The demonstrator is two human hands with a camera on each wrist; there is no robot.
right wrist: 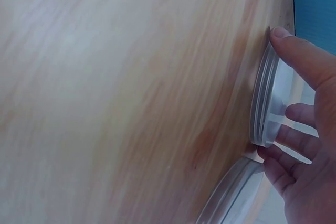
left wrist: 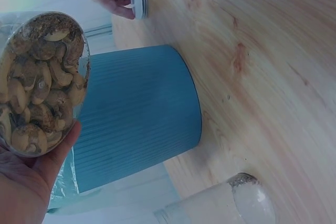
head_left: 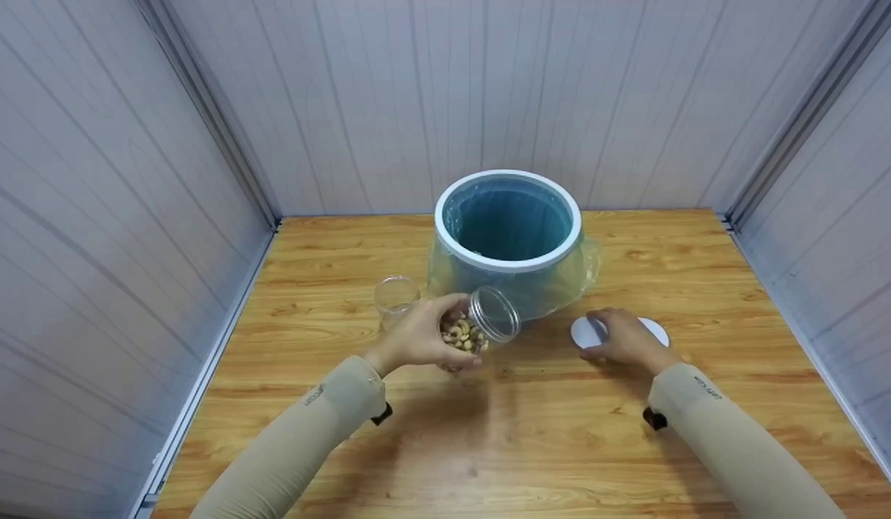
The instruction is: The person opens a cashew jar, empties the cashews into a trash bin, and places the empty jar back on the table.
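Note:
My left hand [head_left: 417, 337] grips a clear plastic jar [head_left: 494, 314] of cashews [head_left: 461, 336] without a lid, tilted with its mouth toward the right. In the left wrist view the cashews [left wrist: 39, 85] lie against the jar's base, with dark bits among them. Low over the table, my right hand [head_left: 626, 340] spans a round white lid [head_left: 584, 334], thumb at one edge and fingertips at the opposite edge in the right wrist view. A second lid [head_left: 656, 331] lies beside it, partly behind that hand.
A blue bin [head_left: 509, 265] with a white rim and a translucent liner stands behind the hands. Another clear jar [head_left: 395, 294] is upright left of it, with dark residue at its base in the left wrist view. Pale panel walls [head_left: 445, 94] enclose the wooden table [head_left: 546, 447].

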